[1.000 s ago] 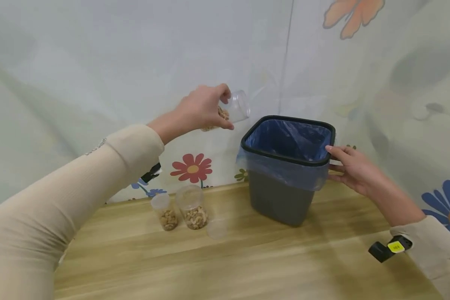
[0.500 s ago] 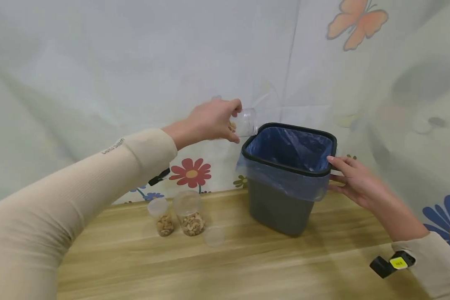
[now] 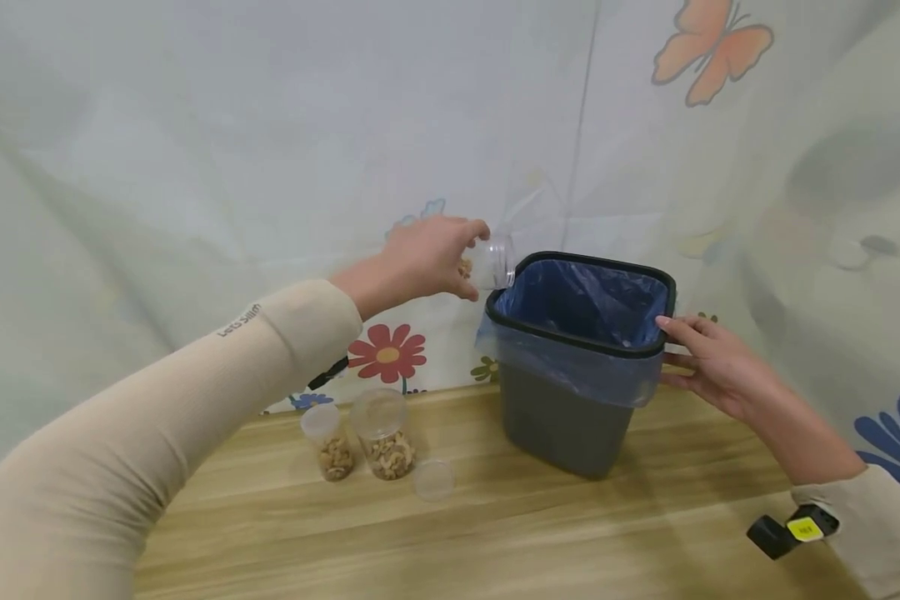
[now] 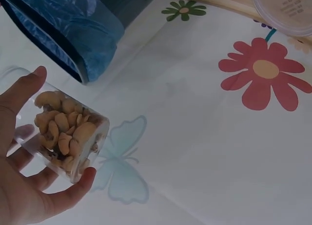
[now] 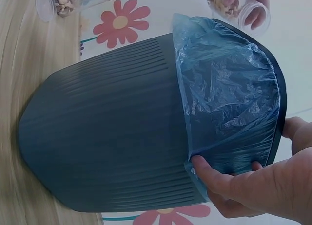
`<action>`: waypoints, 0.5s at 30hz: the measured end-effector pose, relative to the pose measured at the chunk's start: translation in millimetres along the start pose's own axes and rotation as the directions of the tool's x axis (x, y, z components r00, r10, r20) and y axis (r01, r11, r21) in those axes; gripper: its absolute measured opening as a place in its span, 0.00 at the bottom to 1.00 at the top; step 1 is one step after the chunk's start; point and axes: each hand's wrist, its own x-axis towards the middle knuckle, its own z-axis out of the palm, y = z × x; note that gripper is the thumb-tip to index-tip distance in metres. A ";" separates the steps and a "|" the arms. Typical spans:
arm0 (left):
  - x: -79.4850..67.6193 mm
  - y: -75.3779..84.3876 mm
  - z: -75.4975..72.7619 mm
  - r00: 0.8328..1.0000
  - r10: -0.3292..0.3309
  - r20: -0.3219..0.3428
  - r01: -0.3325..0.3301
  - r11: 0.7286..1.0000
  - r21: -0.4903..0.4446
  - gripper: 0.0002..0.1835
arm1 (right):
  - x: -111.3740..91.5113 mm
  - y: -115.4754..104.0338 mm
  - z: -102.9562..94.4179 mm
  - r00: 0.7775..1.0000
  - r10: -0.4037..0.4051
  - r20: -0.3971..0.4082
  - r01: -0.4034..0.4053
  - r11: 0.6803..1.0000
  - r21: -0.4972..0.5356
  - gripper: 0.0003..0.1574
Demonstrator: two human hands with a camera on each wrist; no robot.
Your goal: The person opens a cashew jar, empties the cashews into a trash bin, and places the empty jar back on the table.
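Observation:
My left hand (image 3: 429,260) grips a clear plastic jar (image 3: 493,263) that lies tipped on its side, its mouth at the left rim of a dark grey trash bin (image 3: 558,417). Cashews (image 4: 66,127) are still gathered near the jar's base, as the left wrist view shows. A blue plastic bag (image 3: 570,367) lines the bin and folds over its black rim. My right hand (image 3: 720,367) holds the bin's right side, thumb on the rim and fingers against the outside. In the right wrist view those fingertips (image 5: 204,166) touch the folded bag.
On the wooden table (image 3: 360,542) left of the bin stand a small jar of nuts (image 3: 335,457) and a wider jar of nuts (image 3: 390,454). A clear round lid (image 3: 433,481) lies beside them. A flower-printed wall covering (image 3: 285,167) rises right behind.
My left hand has lowered the jar and brought it right, from above the bin's left side to its rim. The right hand keeps its hold on the bin.

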 end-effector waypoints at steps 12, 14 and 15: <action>18.5 9.6 4.6 0.999 0.013 0.044 -0.020 0.987 0.161 0.43 | -0.4 -2.1 2.6 1.000 -0.014 0.005 0.014 1.000 -0.008 0.43; 20.9 11.3 5.6 0.998 0.021 0.057 -0.031 0.982 0.188 0.44 | -0.1 -1.7 3.9 1.000 -0.013 0.004 0.013 1.000 -0.009 0.46; 22.0 12.0 6.2 0.998 0.029 0.062 -0.041 0.979 0.199 0.43 | 0.0 -1.4 4.5 1.000 -0.013 0.003 0.013 1.000 -0.007 0.47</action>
